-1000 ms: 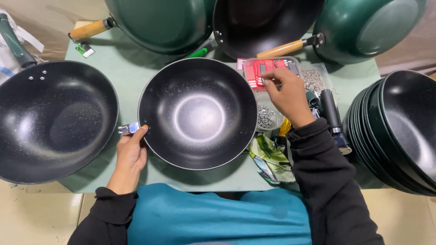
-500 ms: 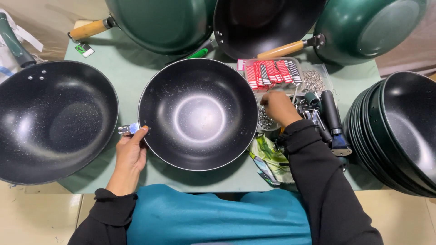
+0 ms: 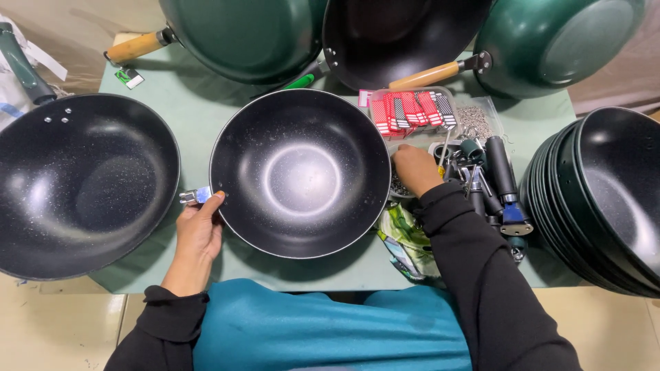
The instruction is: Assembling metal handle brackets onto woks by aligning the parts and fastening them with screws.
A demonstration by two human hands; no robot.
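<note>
left hand (image 3: 199, 230) – we grip the metal handle bracket (image 3: 196, 196) of the handleless black wok (image 3: 300, 173), centre of the green table (image 3: 199, 117) | right hand (image 3: 414, 169) – fingers curled down in the small parts container (image 3: 397, 185) just right of the wok, can't tell what they pinch | tool pile (image 3: 491, 182) beside it

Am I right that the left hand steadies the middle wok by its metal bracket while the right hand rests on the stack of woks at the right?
Not quite. In the head view the right hand is not on the stack of woks; it reaches into the small parts beside the middle wok. The left hand does touch the wok at its metal bracket.
</note>
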